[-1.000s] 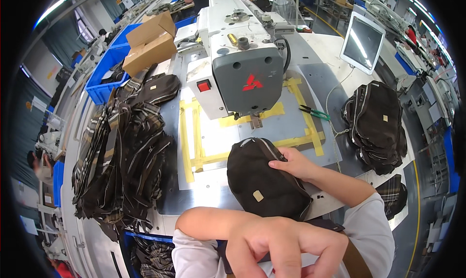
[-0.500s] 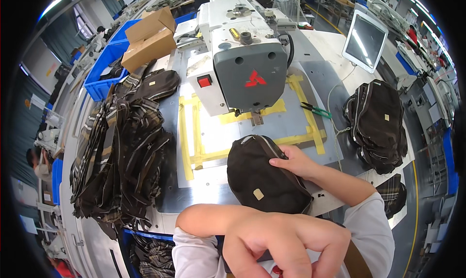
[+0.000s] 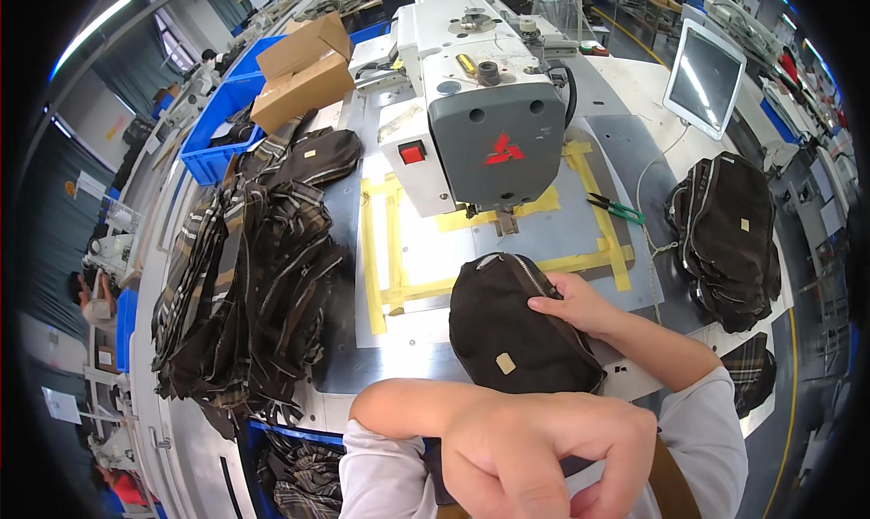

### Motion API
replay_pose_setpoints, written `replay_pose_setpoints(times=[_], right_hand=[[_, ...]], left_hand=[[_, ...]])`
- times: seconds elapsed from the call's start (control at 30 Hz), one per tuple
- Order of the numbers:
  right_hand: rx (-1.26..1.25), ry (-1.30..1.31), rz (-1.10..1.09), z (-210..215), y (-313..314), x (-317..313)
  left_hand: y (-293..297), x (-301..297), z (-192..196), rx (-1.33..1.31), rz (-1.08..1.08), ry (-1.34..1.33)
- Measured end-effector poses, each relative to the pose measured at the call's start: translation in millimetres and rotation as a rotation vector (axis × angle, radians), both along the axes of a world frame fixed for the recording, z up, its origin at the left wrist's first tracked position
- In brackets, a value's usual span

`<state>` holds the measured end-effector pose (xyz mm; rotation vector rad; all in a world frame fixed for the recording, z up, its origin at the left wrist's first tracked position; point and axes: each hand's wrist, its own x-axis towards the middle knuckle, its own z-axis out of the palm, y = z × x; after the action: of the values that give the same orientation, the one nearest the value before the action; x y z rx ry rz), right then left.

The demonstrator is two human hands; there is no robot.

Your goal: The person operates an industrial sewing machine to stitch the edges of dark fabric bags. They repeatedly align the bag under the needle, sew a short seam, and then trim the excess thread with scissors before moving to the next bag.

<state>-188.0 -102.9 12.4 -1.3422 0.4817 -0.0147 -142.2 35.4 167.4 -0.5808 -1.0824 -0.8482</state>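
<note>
Nearest, the left grip [image 3: 553, 446] hangs curled; whether around anything, I cannot tell. Beyond it, the right grip [image 3: 584, 307] pinches the dark pouch [image 3: 507, 324] by its zippered right side, before the sewing machine [image 3: 497, 143]; a steady, light hold should keep it unwrinkled.

A dark brown fabric pouch [image 3: 509, 324], bearing a zipper [image 3: 529, 272] and a small beige patch [image 3: 506, 363], is held slantwise, below and right of the frame's centre.
</note>
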Motion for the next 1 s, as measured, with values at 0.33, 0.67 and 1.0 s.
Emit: replay_pose_setpoints(times=[0.33,0.67,1.0], right_hand=[[-0.151,0.013,0.225,15,-19,11],[-0.613,0.002,0.547,47,-40,45],[-0.207,0.076,-0.042,15,-92,3]], left_hand=[[10,46,9,0.080,-0.012,-0.402],[-7,114,-104,1.282,1.177,-1.648],[29,137,-132,1.608,1.245,-1.481]])
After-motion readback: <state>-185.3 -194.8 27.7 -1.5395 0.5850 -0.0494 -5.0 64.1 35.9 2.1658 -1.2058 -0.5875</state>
